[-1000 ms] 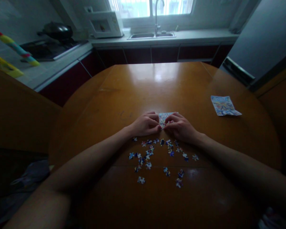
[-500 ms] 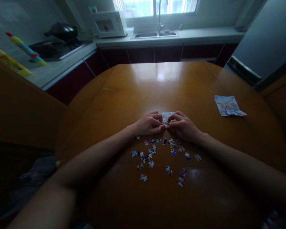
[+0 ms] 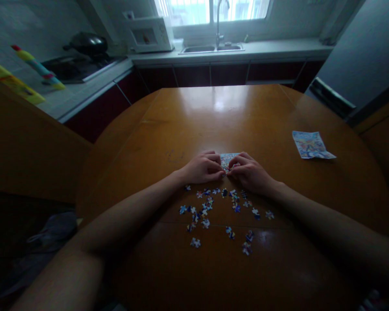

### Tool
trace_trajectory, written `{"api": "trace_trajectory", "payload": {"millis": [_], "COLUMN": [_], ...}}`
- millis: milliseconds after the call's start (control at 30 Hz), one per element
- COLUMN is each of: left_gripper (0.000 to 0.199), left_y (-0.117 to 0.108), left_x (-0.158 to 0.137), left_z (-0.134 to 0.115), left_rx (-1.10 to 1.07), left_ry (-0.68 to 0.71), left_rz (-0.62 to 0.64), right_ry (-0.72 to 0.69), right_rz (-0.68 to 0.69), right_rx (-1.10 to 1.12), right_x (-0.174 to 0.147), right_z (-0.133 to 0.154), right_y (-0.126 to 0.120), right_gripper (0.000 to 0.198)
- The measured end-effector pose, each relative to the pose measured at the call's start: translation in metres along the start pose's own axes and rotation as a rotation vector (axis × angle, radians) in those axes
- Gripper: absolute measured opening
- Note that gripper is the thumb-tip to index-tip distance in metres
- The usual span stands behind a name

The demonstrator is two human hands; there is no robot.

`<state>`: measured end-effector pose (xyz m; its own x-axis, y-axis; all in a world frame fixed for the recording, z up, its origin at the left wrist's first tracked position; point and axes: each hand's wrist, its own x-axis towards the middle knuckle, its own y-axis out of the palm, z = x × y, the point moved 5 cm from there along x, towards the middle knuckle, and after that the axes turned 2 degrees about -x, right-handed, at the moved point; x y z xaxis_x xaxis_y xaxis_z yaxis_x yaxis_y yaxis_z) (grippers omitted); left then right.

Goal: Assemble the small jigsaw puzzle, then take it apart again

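Observation:
Between my hands lies a partly assembled jigsaw puzzle [image 3: 227, 159], flat on the wooden table and mostly hidden by fingers. My left hand [image 3: 203, 167] rests curled against its left side, thumb and fingers closed along the edge. At the near right part, my right hand [image 3: 250, 173] has its fingertips pinched at a puzzle piece [image 3: 235, 166], partly covered. Both thumbs nearly meet at the near edge. Loose jigsaw pieces [image 3: 204, 206] are scattered on the near side of the hands, some overlapping; a few more [image 3: 247, 248] lie closer to me.
A creased printed picture sheet [image 3: 312, 144] lies on the right of the table [image 3: 181, 112]. Beyond the table run a counter with a sink [image 3: 199, 49] and a microwave [image 3: 145, 35]. To the left are a stove with a wok [image 3: 87, 43] and two bottles [image 3: 37, 68].
Both hands keep nearly the same place at the puzzle, with only slight finger movement. The whole view has shifted a little; the loose pieces and the sheet lie as before.

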<state>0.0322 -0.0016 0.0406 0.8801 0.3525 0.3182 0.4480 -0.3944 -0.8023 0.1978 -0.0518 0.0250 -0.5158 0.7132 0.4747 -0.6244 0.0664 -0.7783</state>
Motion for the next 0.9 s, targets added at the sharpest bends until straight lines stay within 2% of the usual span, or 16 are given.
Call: {"api": "trace_trajectory", "payload": {"millis": [133, 200, 233, 333, 433, 600, 767, 900], "left_gripper": [0.024, 0.024, 0.022, 0.01, 0.01, 0.02, 0.016, 0.019], "left_y": [-0.013, -0.023, -0.028, -0.033, -0.037, -0.029, -0.025, -0.025], "left_x": [0.004, 0.004, 0.004, -0.006, -0.021, -0.031, -0.026, -0.026], "left_z": [0.002, 0.001, -0.002, -0.015, -0.027, -0.034, -0.041, -0.041], "left_rx": [-0.182, -0.227, -0.23, -0.194, -0.088, 0.076, 0.097, 0.111], "left_ry": [-0.107, -0.202, -0.232, -0.271, -0.283, -0.329, -0.238, -0.216], "left_rz": [-0.059, -0.035, 0.034, 0.389, 0.567, 0.608, 0.554, 0.616], "right_ry": [-0.002, -0.009, -0.018, -0.033, 0.001, 0.032, 0.082, 0.1], "right_rz": [-0.015, -0.02, -0.023, -0.091, -0.235, -0.313, -0.341, -0.356], "right_rx": [0.019, 0.021, 0.018, 0.005, 0.006, 0.024, 0.038, 0.046], "right_x": [0.0, 0.0, 0.0, 0.001, 0.001, -0.001, -0.002, -0.002], "right_z": [0.0, 0.001, 0.002, 0.005, 0.003, -0.002, -0.007, -0.01], "right_y": [0.0, 0.0, 0.0, -0.004, -0.012, -0.017, -0.019, -0.02], "right_gripper": [0.025, 0.026, 0.026, 0.024, 0.027, 0.028, 0.027, 0.027]}}
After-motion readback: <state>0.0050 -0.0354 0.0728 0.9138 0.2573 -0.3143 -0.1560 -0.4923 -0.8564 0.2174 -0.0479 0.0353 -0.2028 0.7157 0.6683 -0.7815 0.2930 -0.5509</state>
